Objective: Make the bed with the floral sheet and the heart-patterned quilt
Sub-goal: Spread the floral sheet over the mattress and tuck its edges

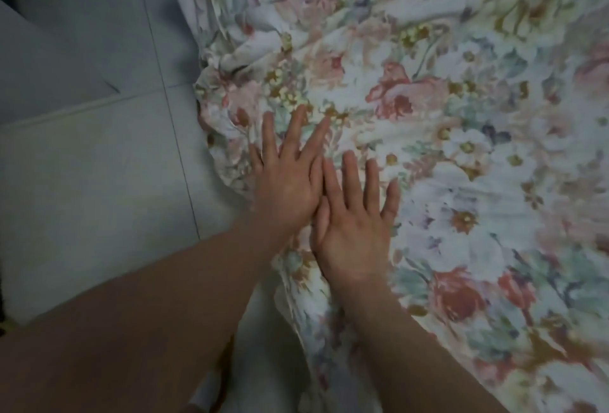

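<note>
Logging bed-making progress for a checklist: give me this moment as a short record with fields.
left hand: open, fingers straight, flat on the floral sheet near its bunched corner
right hand: open, flat on the sheet, touching the left hand's side
floral sheet: spread out, wrinkled, bunched at the corner above the hands
heart-patterned quilt: not in view
floor: pale tiles, left of the sheet
</note>
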